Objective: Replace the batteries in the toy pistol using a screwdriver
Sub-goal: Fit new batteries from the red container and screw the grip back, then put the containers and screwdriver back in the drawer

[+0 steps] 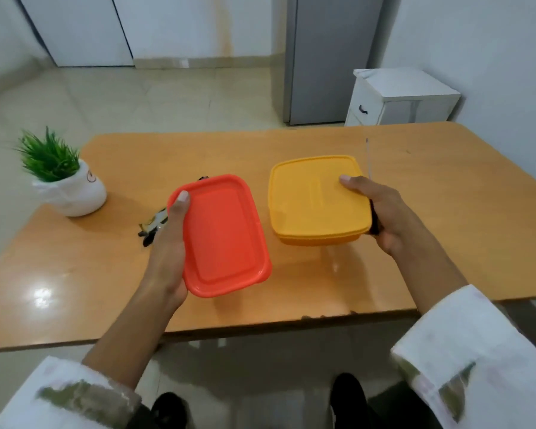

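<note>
Wooden table (291, 144), toy pistol (153, 225) beside left hand (167, 252)

no readable txt; round mark (91, 176) on white plant pot (75, 198) too blurred

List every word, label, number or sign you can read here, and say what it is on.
No text can be read in this view.
white plant pot: a small round mark on its side, too blurred to read.
red container and yellow container: lids show no lettering.
</note>
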